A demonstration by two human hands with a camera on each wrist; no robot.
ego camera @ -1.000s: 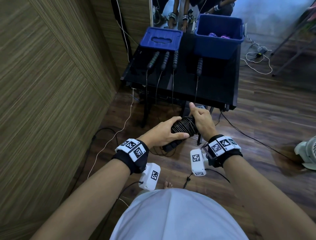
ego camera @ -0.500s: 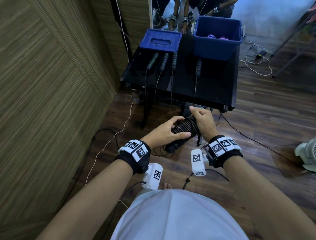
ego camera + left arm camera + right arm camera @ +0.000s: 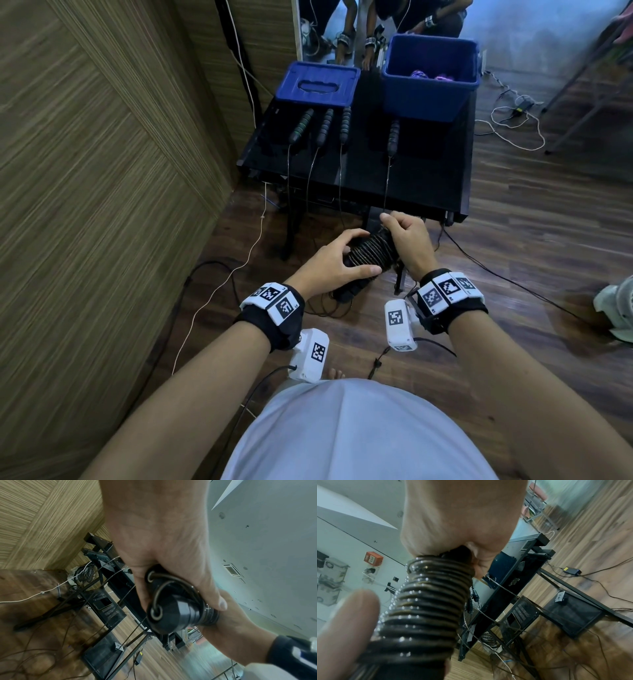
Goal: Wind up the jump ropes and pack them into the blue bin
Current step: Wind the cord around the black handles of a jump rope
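Note:
A black jump rope is wound in tight coils around its handles, in front of my waist and below the table's front edge. My left hand grips the bundle from the left, thumb under the coils. In the left wrist view the left hand is curled round the handle ends. My right hand pinches the rope at the coil's far end. In the right wrist view the right hand closes on the top of the coil. The blue bin stands at the table's back right with purple ropes inside.
On the black table lie several more rope handles, their thin ropes hanging over the front edge to the floor. One handle lies in front of the bin. A blue lid sits back left. A wood-panelled wall stands on the left, and cables cross the floor.
My left fingers have lifted and shifted on the coil. My right hand has stayed at the coil's far end and risen slightly toward the table edge.

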